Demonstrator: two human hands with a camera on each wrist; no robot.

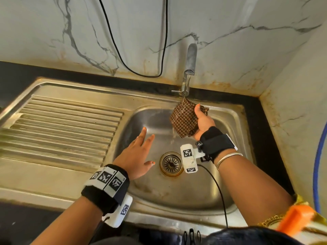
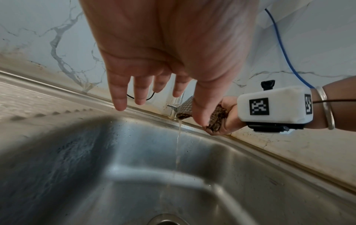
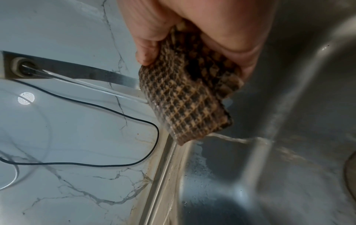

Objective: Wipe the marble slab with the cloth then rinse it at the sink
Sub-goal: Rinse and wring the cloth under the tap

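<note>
A brown checked cloth (image 1: 184,119) (image 3: 185,103) (image 2: 185,109) is folded into a wad. My right hand (image 1: 201,119) (image 3: 202,35) grips it under the running tap (image 1: 190,64), over the steel sink basin (image 1: 177,191). Water falls on the cloth and drains off it in a brownish stream (image 2: 178,146). My left hand (image 1: 139,152) (image 2: 163,60) hovers over the basin to the left of the cloth, fingers straight and spread, holding nothing. The marble slab is out of view; only marble wall tiles (image 1: 88,32) show.
A ribbed steel draining board (image 1: 60,124) lies left of the basin. The drain strainer (image 1: 171,163) sits in the basin's middle. A black cable (image 1: 113,41) loops down the wall behind. A blue hose (image 1: 316,165) hangs at the right edge. The tap lever (image 1: 176,91) points left.
</note>
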